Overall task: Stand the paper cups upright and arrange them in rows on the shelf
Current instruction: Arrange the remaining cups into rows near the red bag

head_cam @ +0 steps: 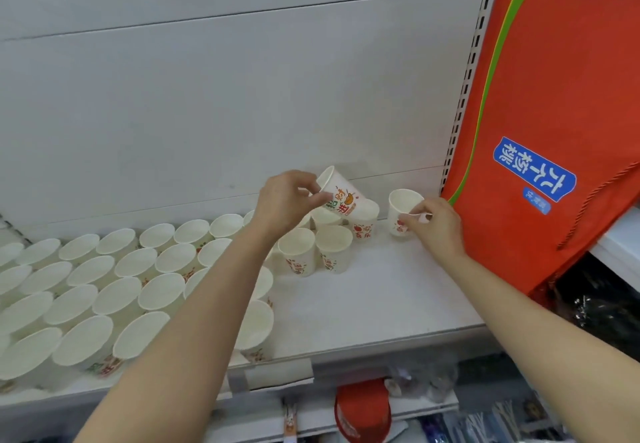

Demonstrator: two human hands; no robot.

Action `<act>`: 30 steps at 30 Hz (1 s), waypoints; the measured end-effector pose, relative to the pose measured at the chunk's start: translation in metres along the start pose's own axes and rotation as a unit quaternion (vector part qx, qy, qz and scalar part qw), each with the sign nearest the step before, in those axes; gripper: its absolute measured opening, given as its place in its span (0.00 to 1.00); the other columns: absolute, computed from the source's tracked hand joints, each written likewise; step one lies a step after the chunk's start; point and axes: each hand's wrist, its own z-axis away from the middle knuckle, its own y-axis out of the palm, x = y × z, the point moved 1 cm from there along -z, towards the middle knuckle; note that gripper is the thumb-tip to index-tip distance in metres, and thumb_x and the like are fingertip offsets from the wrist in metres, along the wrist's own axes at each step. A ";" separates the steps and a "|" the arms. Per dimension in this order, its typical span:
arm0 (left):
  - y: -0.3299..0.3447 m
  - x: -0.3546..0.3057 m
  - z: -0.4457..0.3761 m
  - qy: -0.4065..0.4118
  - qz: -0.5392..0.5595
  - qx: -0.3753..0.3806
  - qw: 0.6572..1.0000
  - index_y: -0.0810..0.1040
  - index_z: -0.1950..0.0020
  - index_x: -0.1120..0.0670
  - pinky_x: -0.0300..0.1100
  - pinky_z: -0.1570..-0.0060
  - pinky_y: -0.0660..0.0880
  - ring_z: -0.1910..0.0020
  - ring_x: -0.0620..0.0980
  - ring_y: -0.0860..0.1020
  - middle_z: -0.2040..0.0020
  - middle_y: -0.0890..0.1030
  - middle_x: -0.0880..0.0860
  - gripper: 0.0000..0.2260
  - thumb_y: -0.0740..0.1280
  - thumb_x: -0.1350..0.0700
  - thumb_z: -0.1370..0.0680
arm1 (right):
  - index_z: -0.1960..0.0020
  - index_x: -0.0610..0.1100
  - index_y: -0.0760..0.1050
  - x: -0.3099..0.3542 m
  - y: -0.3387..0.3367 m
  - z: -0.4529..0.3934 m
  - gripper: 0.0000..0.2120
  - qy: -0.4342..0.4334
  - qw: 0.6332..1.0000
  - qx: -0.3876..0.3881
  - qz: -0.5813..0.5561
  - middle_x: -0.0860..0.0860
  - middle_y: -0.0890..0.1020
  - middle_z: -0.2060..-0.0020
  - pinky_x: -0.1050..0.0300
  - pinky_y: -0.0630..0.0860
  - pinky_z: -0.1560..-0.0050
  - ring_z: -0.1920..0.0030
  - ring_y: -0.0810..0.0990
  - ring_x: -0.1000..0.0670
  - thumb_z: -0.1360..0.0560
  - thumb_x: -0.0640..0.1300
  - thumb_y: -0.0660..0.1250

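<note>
We've got both hands at the back of the shelf (pixel 381 297), right of the rows. Left hand (pixel 284 200) holds a tilted cup (pixel 341 193) off the shelf, mouth facing up-left, fingers (pixel 320 196) curled on the wall just below the rim. Right hand (pixel 438 222) pinches an upright cup (pixel 403 212) standing near the back right corner, fingertips on its side by the rim; it sits apart from the others, close to the red bag (pixel 540 131) leaning at the shelf's right end.

The rows (pixel 104 280) of upright cups fill the left and middle, back edge to front edge. A few more stand loose just under the tilted cup, not quite squared w/ the rest.

Handling, as we judge it: thin paper, v. light, walls give if squeezed, so a gentle grip suffices. Rim is the stiffest part; take hold there or just under it, w/ thumb opposite fingers. Empty cups tip easily, so a nudge from a forearm over the rows could topple several. Bare shelf front right looks like where new rows go.
</note>
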 end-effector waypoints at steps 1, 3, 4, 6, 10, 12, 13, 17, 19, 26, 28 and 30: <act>-0.009 0.002 0.007 -0.011 0.020 -0.001 1.000 0.81 0.65 0.50 0.45 0.45 0.76 0.52 0.43 0.82 0.42 0.81 0.44 0.09 0.76 0.48 0.31 | 0.62 0.41 0.77 0.009 -0.002 0.010 0.09 -0.012 1.000 0.001 -0.014 0.49 0.78 0.58 0.55 0.72 0.52 0.53 0.76 0.49 0.33 0.43 0.76; -0.025 0.003 0.022 -0.023 0.060 0.003 0.998 0.82 0.64 0.51 0.45 0.48 0.78 0.51 0.44 0.82 0.42 0.81 0.44 0.08 0.78 0.49 0.32 | 0.63 0.42 0.76 0.029 -0.007 0.031 0.10 -0.018 0.999 0.006 -0.045 0.51 0.79 0.55 0.57 0.73 0.51 0.51 0.76 0.51 0.33 0.44 0.76; -0.032 0.004 0.031 -0.023 0.074 0.007 0.997 0.83 0.63 0.51 0.45 0.51 0.79 0.50 0.45 0.82 0.42 0.81 0.44 0.07 0.78 0.50 0.32 | 0.63 0.42 0.75 0.038 -0.010 0.044 0.10 -0.013 0.998 0.010 -0.061 0.52 0.79 0.52 0.59 0.73 0.49 0.49 0.76 0.52 0.32 0.44 0.76; -0.044 0.008 0.051 -0.015 0.086 0.015 0.996 0.83 0.63 0.52 0.39 0.55 0.79 0.49 0.43 0.82 0.43 0.81 0.44 0.06 0.79 0.52 0.32 | 0.64 0.43 0.75 0.056 -0.014 0.070 0.10 -0.009 0.996 0.026 -0.083 0.54 0.79 0.48 0.61 0.74 0.46 0.46 0.76 0.55 0.33 0.44 0.76; -0.045 0.027 0.084 0.010 -0.006 0.034 0.999 0.84 0.63 0.49 0.40 0.46 0.76 0.47 0.41 0.79 0.43 0.81 0.45 0.06 0.79 0.51 0.34 | 0.64 0.45 0.74 0.076 -0.002 0.115 0.11 -0.031 0.995 0.071 -0.070 0.55 0.78 0.41 0.60 0.71 0.41 0.39 0.73 0.58 0.34 0.43 0.77; -0.034 0.035 0.095 0.013 -0.069 0.049 0.996 0.84 0.63 0.48 0.46 0.45 0.75 0.46 0.43 0.78 0.43 0.80 0.45 0.06 0.78 0.49 0.34 | 0.65 0.45 0.74 0.078 0.011 0.127 0.12 -0.039 0.995 0.074 -0.060 0.54 0.78 0.41 0.60 0.71 0.41 0.38 0.74 0.57 0.35 0.43 0.78; -0.028 0.037 0.101 0.013 -0.098 0.054 0.994 0.83 0.62 0.48 0.46 0.46 0.75 0.46 0.44 0.78 0.44 0.80 0.44 0.06 0.77 0.49 0.34 | 0.65 0.44 0.74 0.079 0.017 0.131 0.12 -0.039 0.995 0.074 -0.055 0.54 0.78 0.42 0.60 0.71 0.41 0.38 0.74 0.56 0.35 0.43 0.78; -0.005 0.044 0.113 0.016 -0.167 0.064 0.984 0.82 0.61 0.48 0.44 0.50 0.73 0.43 0.45 0.76 0.41 0.78 0.43 0.06 0.74 0.47 0.31 | 0.65 0.44 0.73 0.078 0.032 0.140 0.13 -0.040 0.996 0.072 -0.022 0.52 0.79 0.43 0.56 0.74 0.41 0.40 0.75 0.54 0.35 0.44 0.78; 0.003 0.046 0.116 0.021 -0.194 0.068 0.978 0.82 0.59 0.49 0.43 0.52 0.72 0.43 0.47 0.77 0.39 0.77 0.44 0.06 0.73 0.47 0.30 | 0.65 0.45 0.73 0.077 0.035 0.143 0.13 -0.039 0.997 0.071 -0.008 0.52 0.78 0.42 0.54 0.73 0.41 0.39 0.74 0.53 0.35 0.45 0.78; 0.014 0.045 0.117 0.024 -0.235 0.052 0.970 0.81 0.55 0.51 0.42 0.56 0.66 0.50 0.53 0.78 0.41 0.78 0.47 0.07 0.72 0.49 0.29 | 0.64 0.47 0.72 0.077 0.035 0.147 0.14 -0.036 0.996 0.077 0.015 0.50 0.77 0.40 0.53 0.73 0.40 0.37 0.73 0.51 0.35 0.46 0.78; 0.015 0.045 0.116 0.023 -0.243 0.049 0.969 0.81 0.54 0.51 0.42 0.56 0.67 0.50 0.53 0.78 0.42 0.77 0.47 0.08 0.72 0.49 0.29 | 0.63 0.48 0.71 0.078 0.033 0.148 0.14 -0.036 0.996 0.078 0.018 0.50 0.77 0.39 0.55 0.73 0.40 0.37 0.73 0.51 0.34 0.45 0.78; 0.017 0.043 0.117 0.017 -0.243 0.046 0.969 0.80 0.51 0.50 0.42 0.56 0.67 0.49 0.54 0.77 0.41 0.77 0.47 0.10 0.71 0.49 0.29 | 0.61 0.48 0.71 0.080 0.031 0.149 0.14 -0.038 0.996 0.080 0.018 0.51 0.76 0.40 0.59 0.72 0.41 0.38 0.73 0.51 0.34 0.45 0.77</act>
